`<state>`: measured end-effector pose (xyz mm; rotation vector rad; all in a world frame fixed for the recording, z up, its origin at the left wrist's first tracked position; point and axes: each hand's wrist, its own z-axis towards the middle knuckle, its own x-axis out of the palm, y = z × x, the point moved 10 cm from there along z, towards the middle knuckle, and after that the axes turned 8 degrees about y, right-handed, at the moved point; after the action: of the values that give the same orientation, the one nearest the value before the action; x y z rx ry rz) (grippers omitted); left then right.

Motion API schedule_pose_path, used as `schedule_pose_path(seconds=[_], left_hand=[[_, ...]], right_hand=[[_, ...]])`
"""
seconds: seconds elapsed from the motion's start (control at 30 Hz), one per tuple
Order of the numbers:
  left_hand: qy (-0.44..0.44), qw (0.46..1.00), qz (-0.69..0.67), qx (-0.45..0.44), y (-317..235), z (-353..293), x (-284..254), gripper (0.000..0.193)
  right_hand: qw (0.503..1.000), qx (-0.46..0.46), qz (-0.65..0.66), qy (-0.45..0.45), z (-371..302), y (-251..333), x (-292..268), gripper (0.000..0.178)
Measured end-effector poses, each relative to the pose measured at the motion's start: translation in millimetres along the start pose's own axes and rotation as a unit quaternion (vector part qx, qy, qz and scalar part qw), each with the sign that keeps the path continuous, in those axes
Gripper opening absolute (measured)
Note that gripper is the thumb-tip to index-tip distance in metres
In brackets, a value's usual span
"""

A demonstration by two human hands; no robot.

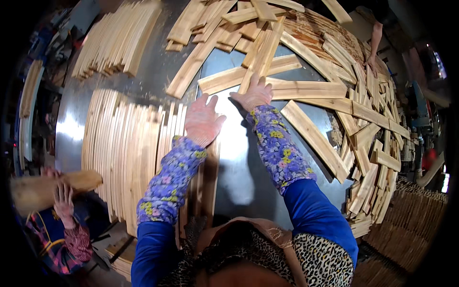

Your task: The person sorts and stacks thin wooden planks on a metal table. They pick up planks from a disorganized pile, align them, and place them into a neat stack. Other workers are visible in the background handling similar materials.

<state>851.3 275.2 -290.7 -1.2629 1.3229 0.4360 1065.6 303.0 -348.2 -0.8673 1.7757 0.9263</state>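
My left hand, fingers spread, is over the right end of a row of wooden boards standing on edge, side by side. I see nothing in its grasp. To its right, my right hand is also spread, thumb out to the left. Its fingers lie at the near end of a long wooden board that slants away over other boards. Close by the fingers are a crosswise board and a board pointing right. Whether the fingertips press on the wood is unclear.
Loose boards lie heaped across the right and far side of the metal table. A second row of boards stands far left. At lower left, another person's hand is by a wide board; another arm reaches in far right.
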Motion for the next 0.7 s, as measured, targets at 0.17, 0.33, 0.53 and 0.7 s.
schedule_pose_path(seconds=[0.17,0.33,0.53,0.7], left_hand=[[0.067,0.993,0.099,-0.013,21.0,110.6,45.7,0.089],[0.13,0.976,0.171,-0.026,41.5,152.6,53.9,0.106],[0.102,0.985,0.137,-0.04,72.0,175.9,46.6,0.103],[0.131,0.966,0.223,0.0,57.6,170.6,34.9,0.104]], right_hand=[[0.998,0.014,0.059,0.001,16.0,-30.1,-13.1,0.103],[0.988,-0.036,0.133,-0.069,-50.5,-151.7,-38.2,0.084],[0.979,-0.109,0.148,0.091,-277.1,-199.2,51.1,0.091],[0.995,-0.052,0.08,0.03,-327.7,-170.6,78.1,0.097]])
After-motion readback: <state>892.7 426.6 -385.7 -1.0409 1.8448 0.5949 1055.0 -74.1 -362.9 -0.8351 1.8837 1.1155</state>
